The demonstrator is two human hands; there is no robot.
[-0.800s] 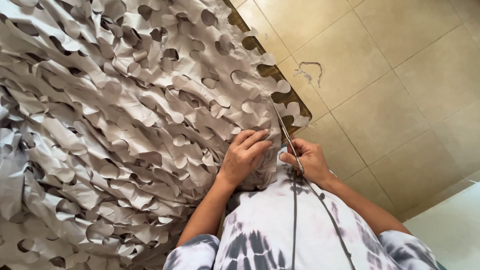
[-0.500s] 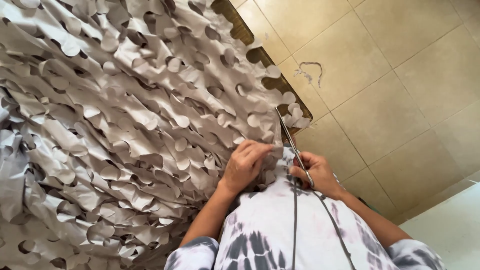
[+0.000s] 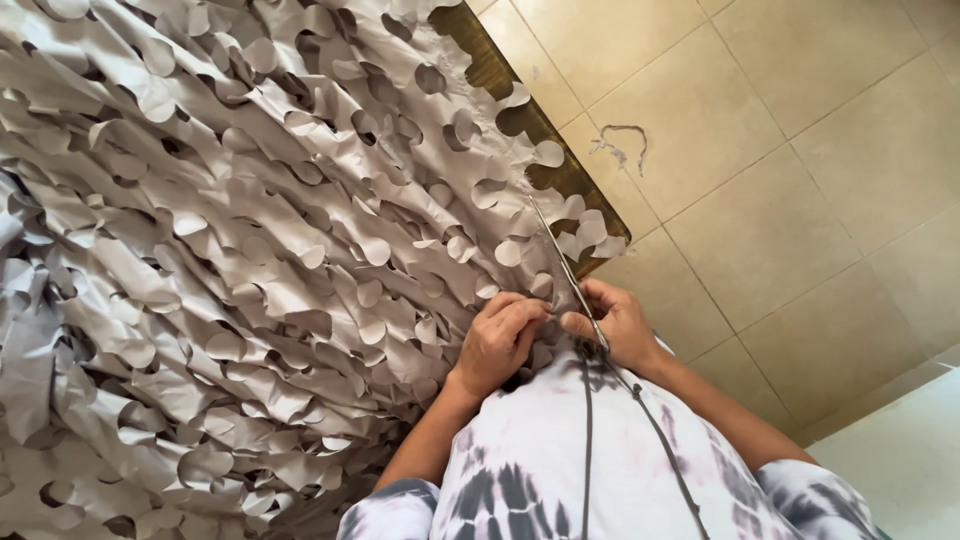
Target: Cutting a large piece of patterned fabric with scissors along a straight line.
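1. netting [image 3: 250, 250], a grey cut-leaf camouflage sheet, fills the left and centre of the view, draped over a dark wooden frame [image 3: 520, 110] whose edge shows along its upper right border.
2. left hand [image 3: 497, 340] is curled into the netting at its near lower right edge, fingers folded together and closed on a bunch of the fabric loops.
3. right hand [image 3: 615, 325] sits just beside the left, fingers pinched together on a thin grey cord [image 3: 560, 265].
4. cord runs as a straight line up and to the left from the right hand, lying along the netting's right border toward the frame; below the hand it trails down over the person's tie-dye shirt [image 3: 600, 460].
5. netting lies up and left of both hands; its free edge runs along the same diagonal as the cord, so cord and edge are parallel and touching or nearly so.
6. left hand is the nearer one to the body of the netting; right hand is on the outer side, toward the tan tiled floor [image 3: 800, 150].
7. a small scrap of grey thread [image 3: 625, 145] lies on the tiles, well apart from the hands.
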